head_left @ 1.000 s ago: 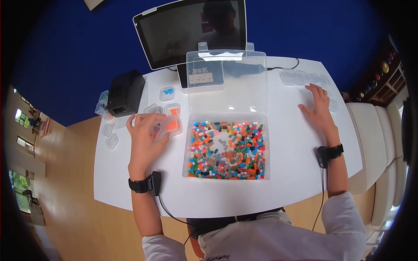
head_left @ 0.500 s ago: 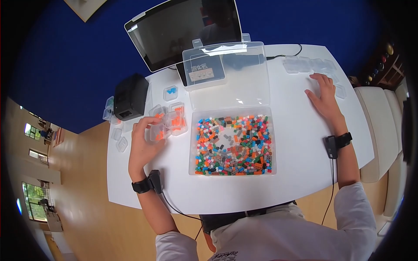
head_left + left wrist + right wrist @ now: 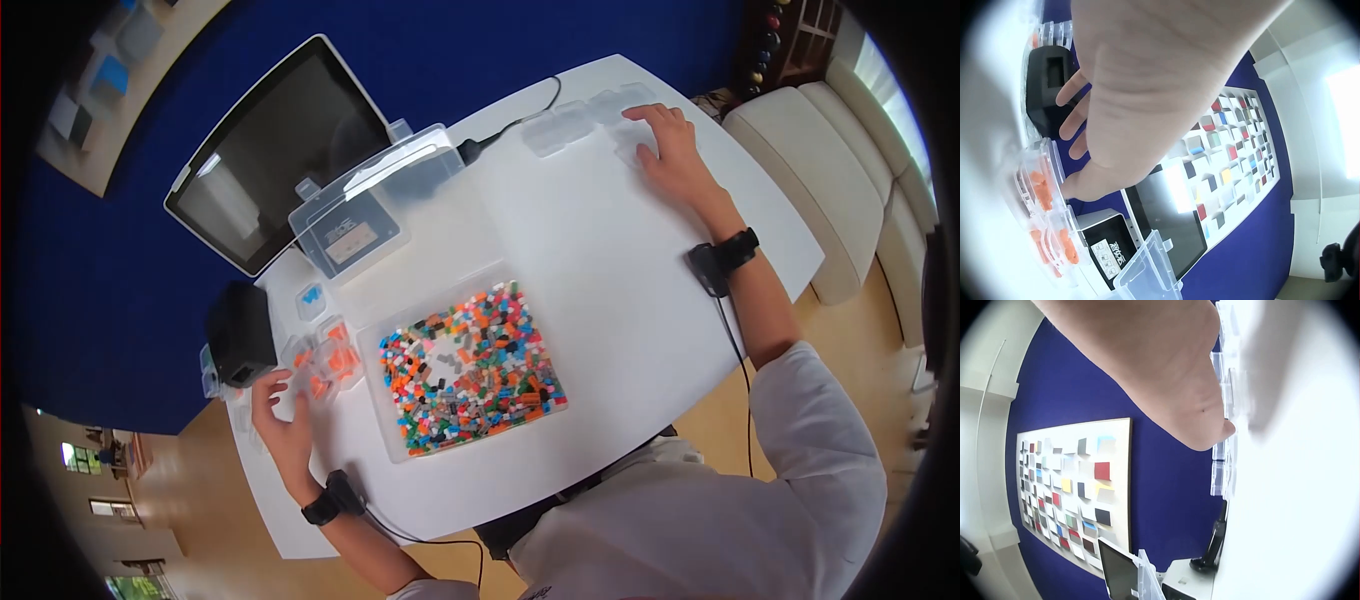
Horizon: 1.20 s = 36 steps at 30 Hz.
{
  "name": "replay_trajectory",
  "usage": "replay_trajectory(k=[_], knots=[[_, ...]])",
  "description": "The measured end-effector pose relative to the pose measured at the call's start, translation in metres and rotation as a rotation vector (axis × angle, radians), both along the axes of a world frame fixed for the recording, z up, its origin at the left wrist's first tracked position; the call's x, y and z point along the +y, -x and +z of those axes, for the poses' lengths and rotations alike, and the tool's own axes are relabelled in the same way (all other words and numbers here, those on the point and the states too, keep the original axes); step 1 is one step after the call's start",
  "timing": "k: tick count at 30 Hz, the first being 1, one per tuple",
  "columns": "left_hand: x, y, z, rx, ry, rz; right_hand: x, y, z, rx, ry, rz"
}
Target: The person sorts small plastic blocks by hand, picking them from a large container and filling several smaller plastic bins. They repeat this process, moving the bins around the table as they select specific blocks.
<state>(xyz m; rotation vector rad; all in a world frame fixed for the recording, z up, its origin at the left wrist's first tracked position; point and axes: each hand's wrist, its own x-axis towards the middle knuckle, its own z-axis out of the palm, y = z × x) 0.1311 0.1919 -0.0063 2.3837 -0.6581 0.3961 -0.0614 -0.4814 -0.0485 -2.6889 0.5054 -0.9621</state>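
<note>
My left hand (image 3: 285, 425) is at the table's left side, fingers loosely bent and thumb apart, holding nothing. Just beside its fingertips sit small clear boxes (image 3: 337, 357) with orange toy bricks inside; in the left wrist view the thumb overlaps the edge of one such box (image 3: 1041, 187). A similar small box (image 3: 311, 298) with blue bricks lies farther back. My right hand (image 3: 680, 160) hovers low at the far right, fingers relaxed, close to a row of clear lidded boxes (image 3: 560, 130). Between the hands is a large clear case (image 3: 376, 390) of mixed coloured bricks (image 3: 470, 400).
The case's clear lid (image 3: 380, 165) stands raised at the back, before a dark monitor (image 3: 280, 150) and a labelled box (image 3: 350, 240). A black device (image 3: 240, 335) is just beyond the left hand. A black cable (image 3: 515, 120) runs along the back edge.
My left hand has let go of a small box of orange bricks, now among the others, and moved left. The head view has turned; the right hand stays near the clear boxes.
</note>
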Motion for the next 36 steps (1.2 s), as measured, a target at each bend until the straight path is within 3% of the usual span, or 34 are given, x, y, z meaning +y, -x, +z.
replay_trajectory(k=[5,8,10,13,18,20,22,26,28,29,31,32,34,36], knots=[[0.0,-0.005,-0.003,-0.055,0.088,0.004,-0.028,0.0,-0.004,-0.244,-0.156,0.092],[-0.005,-0.003,-0.004,-0.112,0.148,0.022,-0.024,0.004,0.004,-0.16,-0.263,0.011],[-0.013,0.001,-0.004,-0.143,0.171,0.043,-0.013,0.003,0.006,0.05,-0.134,-0.013],[-0.022,0.008,-0.002,-0.187,0.198,-0.014,0.007,0.006,0.009,0.154,-0.005,-0.062],[-0.061,0.033,0.013,-0.061,0.436,-0.111,0.022,-0.007,-0.004,0.206,-0.117,0.034],[-0.069,0.034,0.008,-0.104,0.385,-0.213,0.042,-0.009,0.003,0.211,-0.14,0.087],[-0.083,0.044,0.01,-0.145,0.357,-0.244,0.067,-0.009,0.009,0.047,-0.197,0.309],[-0.116,0.07,0.027,-0.075,0.355,-0.456,0.156,-0.007,0.066,0.008,-0.281,0.452],[-0.125,0.083,0.03,0.076,0.372,-0.547,0.192,-0.01,0.085,-0.058,-0.215,0.701],[-0.129,0.088,0.028,0.069,0.375,-0.52,0.21,-0.012,0.094,-0.055,-0.213,0.729],[-0.134,0.096,0.024,0.363,0.522,-0.611,0.245,-0.013,0.107,-0.035,-0.225,0.953],[-0.134,0.097,0.022,0.353,0.523,-0.582,0.261,-0.018,0.11,-0.036,-0.227,0.983],[-0.132,0.096,0.017,0.549,0.596,-0.75,0.289,-0.025,0.116,-0.041,-0.174,1.091],[-0.134,0.095,0.011,0.576,0.669,-0.766,0.313,-0.037,0.116,-0.053,-0.151,1.153]])
